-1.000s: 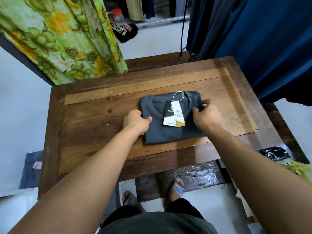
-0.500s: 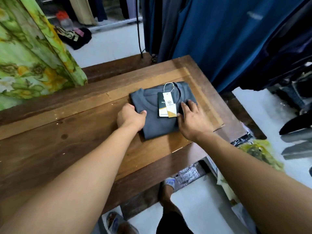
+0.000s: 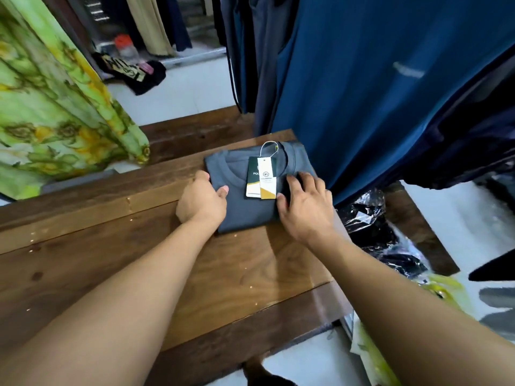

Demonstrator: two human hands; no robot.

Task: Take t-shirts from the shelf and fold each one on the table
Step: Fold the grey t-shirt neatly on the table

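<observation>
Single head-worn view, wide-angle, looking forward and down, close over the wooden table (image 3: 83,260)

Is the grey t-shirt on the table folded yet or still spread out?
Folded: the grey t-shirt lies as a compact rectangle, collar and tags on top.

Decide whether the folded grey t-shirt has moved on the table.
Yes. The grey t-shirt slid from the middle of the table toward its far right corner.

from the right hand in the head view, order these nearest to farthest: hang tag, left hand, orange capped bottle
1. hang tag, just left of the right hand, on the folded shirt.
2. left hand, at the shirt's left edge.
3. orange capped bottle, on the far floor, upper left.
</observation>
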